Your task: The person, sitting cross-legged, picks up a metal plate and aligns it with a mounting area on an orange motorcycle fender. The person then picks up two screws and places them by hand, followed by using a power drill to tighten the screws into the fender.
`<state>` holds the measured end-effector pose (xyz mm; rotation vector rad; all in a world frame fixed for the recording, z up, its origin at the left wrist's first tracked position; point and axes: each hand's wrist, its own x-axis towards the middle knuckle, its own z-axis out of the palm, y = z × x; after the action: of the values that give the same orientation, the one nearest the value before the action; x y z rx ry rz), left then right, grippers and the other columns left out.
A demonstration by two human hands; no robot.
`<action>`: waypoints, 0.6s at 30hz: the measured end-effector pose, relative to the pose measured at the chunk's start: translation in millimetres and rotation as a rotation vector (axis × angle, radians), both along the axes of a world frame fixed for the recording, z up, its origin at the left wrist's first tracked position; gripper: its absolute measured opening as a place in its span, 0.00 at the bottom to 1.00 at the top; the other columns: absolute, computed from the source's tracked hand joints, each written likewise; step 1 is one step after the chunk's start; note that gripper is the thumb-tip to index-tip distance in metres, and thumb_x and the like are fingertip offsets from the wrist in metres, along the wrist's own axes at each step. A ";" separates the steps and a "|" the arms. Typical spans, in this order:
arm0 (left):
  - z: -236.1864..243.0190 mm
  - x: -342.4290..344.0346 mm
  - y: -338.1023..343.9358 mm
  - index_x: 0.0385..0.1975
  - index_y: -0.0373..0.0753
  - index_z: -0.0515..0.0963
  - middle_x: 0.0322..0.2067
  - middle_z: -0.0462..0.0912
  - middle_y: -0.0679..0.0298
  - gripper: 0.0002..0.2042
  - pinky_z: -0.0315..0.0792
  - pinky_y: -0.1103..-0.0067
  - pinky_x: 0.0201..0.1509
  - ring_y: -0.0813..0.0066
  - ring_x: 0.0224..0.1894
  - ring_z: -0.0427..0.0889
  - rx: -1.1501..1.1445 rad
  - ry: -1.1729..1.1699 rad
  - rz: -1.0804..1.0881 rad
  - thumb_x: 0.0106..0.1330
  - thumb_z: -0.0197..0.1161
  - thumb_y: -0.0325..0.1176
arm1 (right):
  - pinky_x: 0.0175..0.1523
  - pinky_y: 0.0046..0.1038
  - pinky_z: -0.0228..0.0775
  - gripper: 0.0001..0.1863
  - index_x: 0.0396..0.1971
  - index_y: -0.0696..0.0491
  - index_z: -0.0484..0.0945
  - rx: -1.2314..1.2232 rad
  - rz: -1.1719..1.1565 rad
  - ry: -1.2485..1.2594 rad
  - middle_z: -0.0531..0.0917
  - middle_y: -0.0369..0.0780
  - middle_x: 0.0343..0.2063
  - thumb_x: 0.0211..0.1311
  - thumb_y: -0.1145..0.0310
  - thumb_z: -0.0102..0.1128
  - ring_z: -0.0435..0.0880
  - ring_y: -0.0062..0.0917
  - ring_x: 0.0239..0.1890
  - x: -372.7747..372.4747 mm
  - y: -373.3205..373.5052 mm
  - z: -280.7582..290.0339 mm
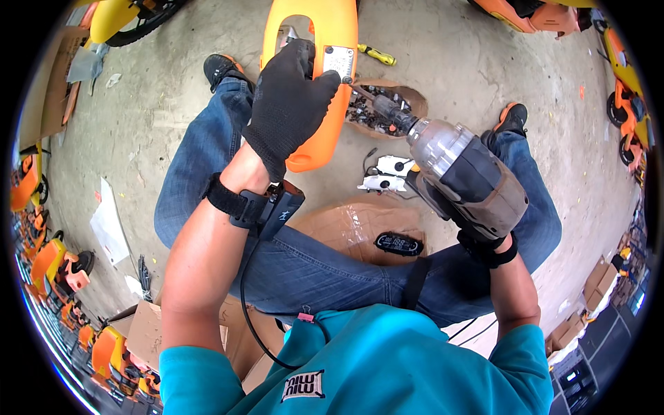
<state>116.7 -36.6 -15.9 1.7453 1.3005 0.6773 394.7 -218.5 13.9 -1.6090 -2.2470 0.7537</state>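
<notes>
An orange-yellow plastic body panel (319, 124) stands between my knees, with an oval opening and a small silver plate (339, 62) on its right side. My left hand (290, 100), in a black glove, grips the panel by its opening, thumb lying by the plate's lower corner. In my right hand (477, 232), also gloved, is a cordless impact driver (470, 173). Its long bit slants up and left to a dark screw (347, 80) at the plate's lower edge; whether they touch, I cannot tell. The driver's body hides most of my right fingers.
Past the bit lies a cardboard tray of small dark fasteners (377, 114), with a yellow screwdriver (377, 55) beyond it. Nearer are white parts with wires (387, 173) and a black display unit (399, 243) on cardboard (339, 225). Orange-yellow vehicles (52, 263) line both sides.
</notes>
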 end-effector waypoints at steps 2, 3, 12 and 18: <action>-2.2 0.1 -0.8 0.42 0.27 0.74 0.30 0.81 0.62 0.12 0.74 0.81 0.33 0.83 0.29 0.77 -0.003 -0.016 0.004 0.62 0.64 0.25 | 0.62 0.39 0.69 0.24 0.57 0.38 0.77 -0.003 -0.022 0.002 0.79 0.36 0.54 0.58 0.63 0.65 0.77 0.36 0.57 -2.4 1.9 -1.6; -2.6 0.2 -1.1 0.42 0.27 0.74 0.30 0.81 0.62 0.12 0.74 0.81 0.33 0.83 0.29 0.77 -0.005 -0.023 0.007 0.62 0.64 0.25 | 0.62 0.39 0.69 0.25 0.57 0.37 0.77 0.022 -0.013 -0.022 0.79 0.36 0.54 0.57 0.63 0.65 0.77 0.36 0.57 -1.8 1.9 -3.3; -3.3 3.2 -1.6 0.35 0.28 0.76 0.29 0.83 0.47 0.12 0.77 0.66 0.38 0.54 0.32 0.85 -0.009 -0.067 0.041 0.58 0.66 0.30 | 0.58 0.39 0.72 0.24 0.56 0.40 0.78 0.153 0.050 -0.172 0.80 0.37 0.53 0.57 0.62 0.66 0.79 0.36 0.54 -0.4 5.0 -9.1; 0.6 3.2 -3.5 0.42 0.28 0.75 0.30 0.83 0.61 0.12 0.74 0.81 0.33 0.82 0.29 0.78 0.017 0.019 0.015 0.62 0.65 0.27 | 0.58 0.38 0.73 0.24 0.57 0.43 0.76 0.211 0.128 -0.181 0.80 0.37 0.52 0.58 0.63 0.65 0.80 0.35 0.54 -13.9 21.6 11.2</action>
<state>119.9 -40.2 -15.3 1.7615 1.3258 0.6834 380.7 -196.9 25.1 -1.4988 -2.4801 0.3954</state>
